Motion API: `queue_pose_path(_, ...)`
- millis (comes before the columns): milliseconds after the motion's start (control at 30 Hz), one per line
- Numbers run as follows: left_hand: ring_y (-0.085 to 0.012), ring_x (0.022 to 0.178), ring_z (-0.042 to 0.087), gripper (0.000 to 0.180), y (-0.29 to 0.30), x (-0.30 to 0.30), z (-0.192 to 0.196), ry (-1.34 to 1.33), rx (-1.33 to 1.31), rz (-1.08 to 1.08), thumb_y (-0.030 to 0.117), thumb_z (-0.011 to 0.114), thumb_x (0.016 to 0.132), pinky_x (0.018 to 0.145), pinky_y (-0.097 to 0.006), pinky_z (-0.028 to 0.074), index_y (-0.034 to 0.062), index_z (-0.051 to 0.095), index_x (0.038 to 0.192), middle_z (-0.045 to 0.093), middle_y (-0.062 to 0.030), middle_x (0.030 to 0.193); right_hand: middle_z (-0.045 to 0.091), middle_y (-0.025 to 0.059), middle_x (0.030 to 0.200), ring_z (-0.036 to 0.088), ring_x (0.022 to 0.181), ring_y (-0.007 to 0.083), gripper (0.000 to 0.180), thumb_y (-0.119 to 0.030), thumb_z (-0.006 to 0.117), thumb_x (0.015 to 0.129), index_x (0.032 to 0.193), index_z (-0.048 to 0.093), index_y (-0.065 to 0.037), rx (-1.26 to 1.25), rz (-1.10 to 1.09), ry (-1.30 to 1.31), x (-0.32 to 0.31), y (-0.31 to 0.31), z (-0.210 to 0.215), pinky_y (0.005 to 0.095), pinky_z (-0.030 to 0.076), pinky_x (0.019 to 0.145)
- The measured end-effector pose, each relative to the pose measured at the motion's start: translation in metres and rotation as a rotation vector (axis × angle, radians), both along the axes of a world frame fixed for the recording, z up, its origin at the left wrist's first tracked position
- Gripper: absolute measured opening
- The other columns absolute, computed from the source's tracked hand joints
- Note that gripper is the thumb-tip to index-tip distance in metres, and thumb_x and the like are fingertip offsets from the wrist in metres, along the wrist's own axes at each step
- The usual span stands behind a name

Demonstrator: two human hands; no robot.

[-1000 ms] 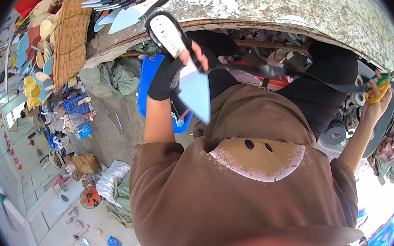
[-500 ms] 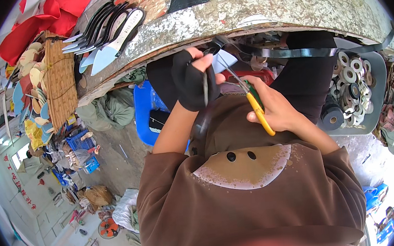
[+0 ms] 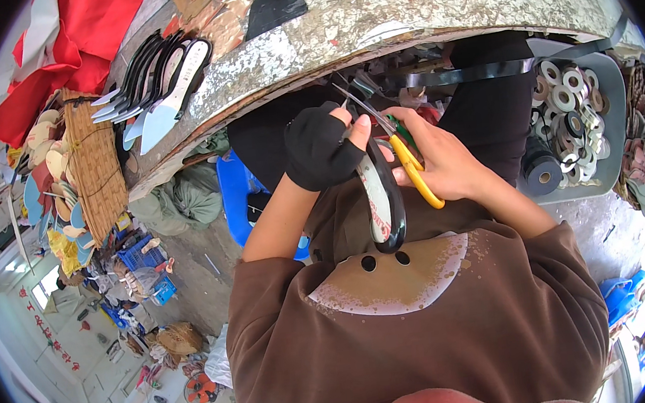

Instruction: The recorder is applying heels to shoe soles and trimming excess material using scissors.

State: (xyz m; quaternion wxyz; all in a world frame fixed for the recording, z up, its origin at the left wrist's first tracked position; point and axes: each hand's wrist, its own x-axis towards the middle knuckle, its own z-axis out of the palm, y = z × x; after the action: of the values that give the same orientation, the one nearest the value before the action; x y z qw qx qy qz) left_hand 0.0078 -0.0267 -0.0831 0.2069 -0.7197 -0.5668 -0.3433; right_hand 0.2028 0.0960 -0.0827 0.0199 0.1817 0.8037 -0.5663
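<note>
Insole [image 3: 377,200] w/ black rim is gripped in gloved L hand [image 3: 321,149], fingers closed on it, near side of bench [image 3: 412,6]. Scissors [image 3: 405,156] are grasped by R hand [image 3: 447,160] fingers, just right.

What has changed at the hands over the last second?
The right hand brought the scissors from far out on the right in beside the left hand. The insole in the left hand swung round: its rounded black-edged end, which pointed away, now points toward the brown shirt. Both hands kept their holds; the fanned insoles stayed on the bench.
</note>
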Motion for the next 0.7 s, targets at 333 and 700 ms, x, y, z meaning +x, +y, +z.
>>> queue_pose_path(333, -0.0261, 0.068, 0.064, 0.056, -0.019, -0.021, -0.019, -0.62, 0.002, -0.001, 0.053, 0.059, 0.093, 0.059, -0.033, 0.052, -0.0025, 0.065, 0.097, 0.064, -0.0138, 0.081, 0.051, -0.0029, 0.079, 0.05, 0.064, 0.0028, 0.06, -0.045, 0.078, 0.081, 0.121, 0.058, -0.004, -0.327, 0.116, 0.198, 0.015, 0.054, -0.027, 0.0211, 0.042, 0.052)
queue_pose_path(700, -0.0092, 0.078, 0.061, 0.019, -0.018, 0.031, -0.027, -1.475, -0.088, 0.253, 0.015, 0.061, 0.098, 0.067, -0.029, 0.049, -0.0007, 0.066, 0.107, 0.065, -0.0006, 0.088, 0.064, 0.0178, 0.122, 0.061, 0.112, 0.0344, 0.042, -0.007, 0.068, 0.085, 0.127, 0.061, -0.006, 0.532, -0.248, 0.396, -0.046, 0.127, 0.032, 0.0396, 0.048, 0.096)
